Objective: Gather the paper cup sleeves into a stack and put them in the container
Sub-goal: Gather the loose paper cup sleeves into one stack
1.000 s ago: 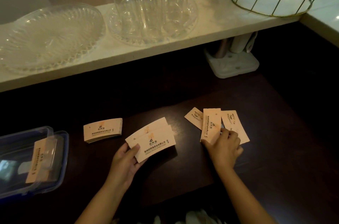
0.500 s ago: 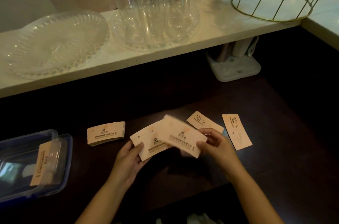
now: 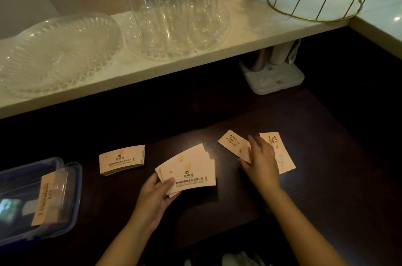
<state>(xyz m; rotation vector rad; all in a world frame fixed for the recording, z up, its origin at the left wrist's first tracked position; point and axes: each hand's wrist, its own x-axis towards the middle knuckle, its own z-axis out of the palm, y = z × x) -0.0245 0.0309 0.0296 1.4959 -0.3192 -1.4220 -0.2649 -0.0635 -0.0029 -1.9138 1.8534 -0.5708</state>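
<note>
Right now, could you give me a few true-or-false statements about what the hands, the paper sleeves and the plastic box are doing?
1. The left hand holds a fanned bunch of tan paper cup sleeves. True.
2. The right hand grips a glass. False: it reaches over loose single sleeves on the dark wooden table.
3. The clear blue-rimmed plastic container is empty. False: a sleeve lies inside.
4. A neat sleeve stack lies between container and left hand. True.
5. Tall clear glasses stand on the table. False: on the pale shelf.

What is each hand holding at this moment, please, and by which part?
The left hand pinches a fanned bunch of sleeves by its lower-left corner. The right hand holds nothing.
</note>
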